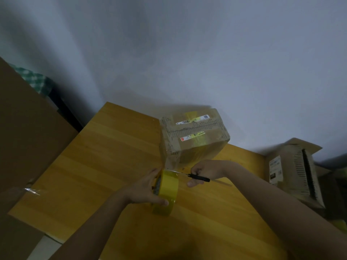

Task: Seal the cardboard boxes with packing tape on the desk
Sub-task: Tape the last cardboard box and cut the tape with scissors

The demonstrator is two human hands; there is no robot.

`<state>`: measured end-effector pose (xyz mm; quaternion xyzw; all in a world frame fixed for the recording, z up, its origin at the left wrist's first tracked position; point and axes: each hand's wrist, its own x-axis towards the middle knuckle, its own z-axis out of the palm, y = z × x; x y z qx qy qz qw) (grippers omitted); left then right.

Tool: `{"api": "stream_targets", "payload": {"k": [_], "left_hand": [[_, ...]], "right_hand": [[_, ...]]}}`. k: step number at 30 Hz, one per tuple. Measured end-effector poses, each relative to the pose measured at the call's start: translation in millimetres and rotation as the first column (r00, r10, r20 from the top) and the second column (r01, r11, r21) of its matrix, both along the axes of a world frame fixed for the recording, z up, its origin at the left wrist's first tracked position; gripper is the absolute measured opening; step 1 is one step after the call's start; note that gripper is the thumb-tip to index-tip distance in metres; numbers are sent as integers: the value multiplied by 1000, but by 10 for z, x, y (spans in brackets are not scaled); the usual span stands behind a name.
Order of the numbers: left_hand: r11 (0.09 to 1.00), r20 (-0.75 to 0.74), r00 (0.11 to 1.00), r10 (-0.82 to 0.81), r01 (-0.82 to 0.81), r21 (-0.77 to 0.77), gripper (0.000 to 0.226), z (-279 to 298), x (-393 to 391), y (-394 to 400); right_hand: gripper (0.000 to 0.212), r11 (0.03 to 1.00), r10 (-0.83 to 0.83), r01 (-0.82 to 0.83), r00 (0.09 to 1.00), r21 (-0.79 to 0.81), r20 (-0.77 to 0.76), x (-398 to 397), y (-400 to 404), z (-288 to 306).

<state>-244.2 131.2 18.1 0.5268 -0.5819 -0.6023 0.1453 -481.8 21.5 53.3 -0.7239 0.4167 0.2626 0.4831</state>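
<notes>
A closed cardboard box [195, 136] with labels and yellow tape across its top stands at the far side of the wooden desk [105, 166]. Just in front of it my left hand [146, 190] grips a yellow roll of packing tape [167, 192], held on edge above the desk. A strip of tape runs from the roll up to the box's near face. My right hand [204, 171] holds black-handled scissors [197, 177], whose blades point left at that strip, right above the roll.
A second cardboard box [296, 173] with open flaps sits off the desk's right edge. A large brown cardboard sheet [28, 132] leans along the left side. A grey wall rises behind the desk.
</notes>
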Motion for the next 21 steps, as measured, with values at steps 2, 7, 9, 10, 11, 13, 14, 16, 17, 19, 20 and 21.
{"api": "stream_targets", "payload": {"k": [2,7,9,10,11,13,14,16,17,19,20,21], "left_hand": [[1000,-3,1000,-5,5,11,104,-15,13,-1],[999,1,1000,-19,19,49,116,-16,36,-6],[997,8,1000,-28,27,72,129,15,36,-11],[996,11,999,-33,32,78,133,25,30,-12],[997,16,999,-40,39,70,132,27,21,-22],[997,25,999,-46,45,65,124,29,10,-26],[997,23,999,-46,44,66,124,37,4,-26],[996,13,999,-45,44,72,131,22,13,-30],[996,19,999,-46,44,79,131,15,17,-34],[996,40,997,-60,57,71,123,7,21,-36],[996,43,997,-64,61,60,118,2,21,-32],[997,40,997,-59,57,50,116,-11,25,-31]], "right_hand": [[48,1000,-6,6,1000,-1,4,-2,4,0],[45,999,-32,33,999,-21,23,-20,2,46],[44,999,-33,34,999,-34,25,-32,-14,62],[44,999,-29,30,999,-45,25,-37,-23,67],[44,998,-26,27,999,-55,25,-41,-39,74],[43,997,-36,37,999,-66,29,-50,-57,63],[42,996,-41,43,999,-72,33,-52,-67,59],[42,995,-33,36,999,-92,37,-48,-74,59],[42,994,-26,29,999,-102,35,-45,-76,67],[44,993,-27,30,999,-116,29,-53,-82,87],[45,992,-26,29,999,-122,27,-54,-84,99],[45,992,-22,25,999,-122,25,-51,-81,113]]}}
